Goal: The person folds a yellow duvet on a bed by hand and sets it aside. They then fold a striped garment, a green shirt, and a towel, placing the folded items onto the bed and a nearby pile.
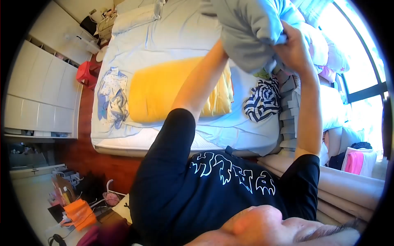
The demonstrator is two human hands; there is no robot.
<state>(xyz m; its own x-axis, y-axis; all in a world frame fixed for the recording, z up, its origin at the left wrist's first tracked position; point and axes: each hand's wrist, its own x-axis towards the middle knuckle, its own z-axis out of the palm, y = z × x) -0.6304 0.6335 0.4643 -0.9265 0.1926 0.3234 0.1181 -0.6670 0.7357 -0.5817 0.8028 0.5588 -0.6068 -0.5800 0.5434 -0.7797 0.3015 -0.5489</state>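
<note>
A bunched grey-blue cloth is held up at the top of the view, over the far right part of the bed. My right hand grips its right side with fingers wrapped round a fold. The left arm reaches up to the cloth's lower left side, where the cloth hides that hand. Below the cloth, a folded yellow quilt lies on the bed. Beside it on the right is a crumpled black-and-white striped cloth, and on the left a light patterned garment.
White cabinets and a red stool stand left of the bed. Along the right are a grey padded edge, piled bedding and a bright window. An orange box sits at the lower left.
</note>
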